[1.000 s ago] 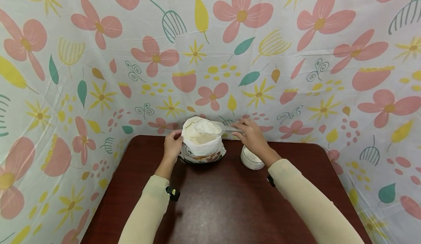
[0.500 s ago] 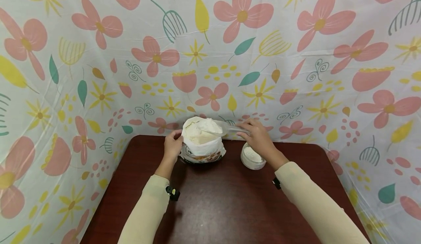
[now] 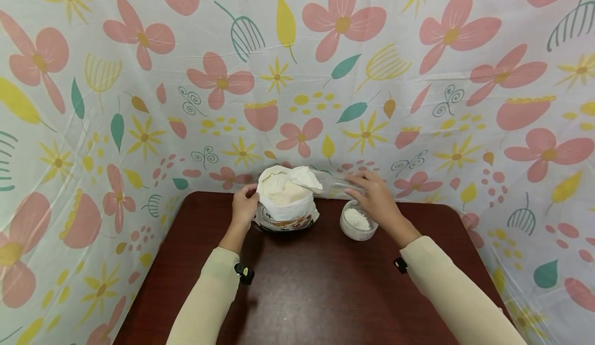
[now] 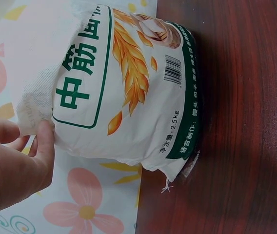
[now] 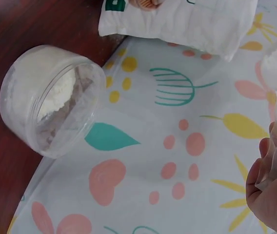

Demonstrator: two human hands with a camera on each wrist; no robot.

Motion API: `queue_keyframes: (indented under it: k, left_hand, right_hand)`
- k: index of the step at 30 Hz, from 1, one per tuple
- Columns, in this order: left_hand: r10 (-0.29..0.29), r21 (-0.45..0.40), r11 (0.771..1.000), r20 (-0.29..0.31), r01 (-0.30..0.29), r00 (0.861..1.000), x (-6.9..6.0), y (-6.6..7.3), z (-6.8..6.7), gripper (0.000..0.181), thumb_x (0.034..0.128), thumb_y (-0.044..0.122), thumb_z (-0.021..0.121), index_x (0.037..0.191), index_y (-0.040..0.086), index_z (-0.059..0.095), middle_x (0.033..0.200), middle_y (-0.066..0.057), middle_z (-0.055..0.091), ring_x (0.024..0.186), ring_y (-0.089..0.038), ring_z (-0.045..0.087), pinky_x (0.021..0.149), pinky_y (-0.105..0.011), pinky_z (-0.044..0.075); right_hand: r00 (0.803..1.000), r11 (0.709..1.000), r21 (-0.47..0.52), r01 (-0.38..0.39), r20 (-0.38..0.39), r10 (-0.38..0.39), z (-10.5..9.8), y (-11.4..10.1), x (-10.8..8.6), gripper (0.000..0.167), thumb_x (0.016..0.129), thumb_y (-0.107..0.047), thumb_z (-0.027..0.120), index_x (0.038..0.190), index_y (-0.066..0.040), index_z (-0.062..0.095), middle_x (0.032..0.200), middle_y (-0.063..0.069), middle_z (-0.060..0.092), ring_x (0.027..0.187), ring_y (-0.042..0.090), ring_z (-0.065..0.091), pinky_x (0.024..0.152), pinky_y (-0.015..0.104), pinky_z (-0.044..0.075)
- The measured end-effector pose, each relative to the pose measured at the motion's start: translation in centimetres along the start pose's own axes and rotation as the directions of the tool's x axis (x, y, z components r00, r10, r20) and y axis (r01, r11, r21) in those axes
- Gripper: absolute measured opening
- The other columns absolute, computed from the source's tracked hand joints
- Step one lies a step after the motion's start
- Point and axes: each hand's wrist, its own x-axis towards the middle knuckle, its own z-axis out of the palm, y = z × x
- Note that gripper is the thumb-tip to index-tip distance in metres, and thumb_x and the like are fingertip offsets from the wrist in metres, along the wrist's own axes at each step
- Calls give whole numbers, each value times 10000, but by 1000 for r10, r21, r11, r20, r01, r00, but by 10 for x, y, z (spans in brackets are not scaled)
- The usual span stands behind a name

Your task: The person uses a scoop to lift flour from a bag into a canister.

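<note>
A white flour bag (image 3: 284,212) stands open near the back of the table, pale flour (image 3: 279,187) showing inside. My left hand (image 3: 244,206) pinches the bag's folded rim at its left side; the left wrist view shows thumb and fingers on that edge. In my right hand (image 3: 375,200) is the handle of a clear scoop (image 3: 327,182), its bowl heaped with flour over the bag's right rim. Below the right hand sits a round clear jar (image 3: 358,223), partly filled with flour; the right wrist view shows the jar (image 5: 50,100) without a lid.
The dark red-brown table (image 3: 297,293) has rounded back corners. A floral cloth (image 3: 297,92) hangs close behind it and along the sides. Bag and jar stand apart near the table's back edge.
My right hand has drawn the scoop rightward, out of the bag's middle to its right rim, with flour heaped in it. The left hand stays on the bag.
</note>
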Motion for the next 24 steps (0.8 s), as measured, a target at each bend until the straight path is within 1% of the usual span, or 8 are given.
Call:
queue_keyframes:
  k: [5, 9, 16, 19, 24]
  left_hand:
    - [-1, -3, 1000, -1, 1, 1000, 0, 1, 0, 311, 1049, 65, 538, 1331, 23, 662, 1236, -209, 633, 873, -204, 657, 934, -523, 594]
    - [0, -8, 1000, -5, 0, 1000, -1, 2, 1, 311, 1046, 57, 538, 1329, 12, 661, 1231, -212, 634, 867, -196, 649, 941, -529, 592]
    - [-7, -1, 1000, -12, 7, 1000, -2, 3, 1, 311, 1045, 57, 541, 1328, 12, 661, 1243, -222, 626, 892, -224, 661, 955, -539, 588]
    - [-4, -1, 1000, -16, 4, 1000, -3, 3, 1, 309, 1043, 58, 544, 1324, 12, 664, 1234, -219, 628, 881, -218, 656, 948, -538, 591]
    - [6, 8, 1000, -22, -6, 1000, -2, 3, 2, 315, 1042, 58, 542, 1329, 10, 663, 1219, -215, 633, 854, -194, 646, 932, -530, 594]
  right_hand:
    - [1000, 1000, -6, -25, 0, 25, -9, 4, -9, 346, 943, -168, 768, 1281, -105, 732, 1095, 60, 643, 953, 210, 552, 740, 378, 481]
    - [999, 998, -46, -36, -7, 36, -16, 8, -15, 351, 940, -172, 771, 1285, -118, 732, 1078, 39, 631, 927, 177, 537, 711, 350, 471]
    - [998, 996, -91, -5, -66, -1, -31, 21, -29, 351, 894, -90, 803, 1242, -107, 756, 1010, 43, 652, 888, 195, 534, 709, 319, 426]
    - [997, 995, -103, -10, -81, 2, -39, 26, -35, 344, 889, -69, 801, 1230, -100, 762, 1021, 50, 657, 886, 199, 521, 718, 316, 410]
    - [996, 990, -138, -28, -91, 16, -51, 30, -47, 337, 889, -68, 800, 1223, -61, 757, 1060, 88, 663, 936, 239, 536, 732, 360, 447]
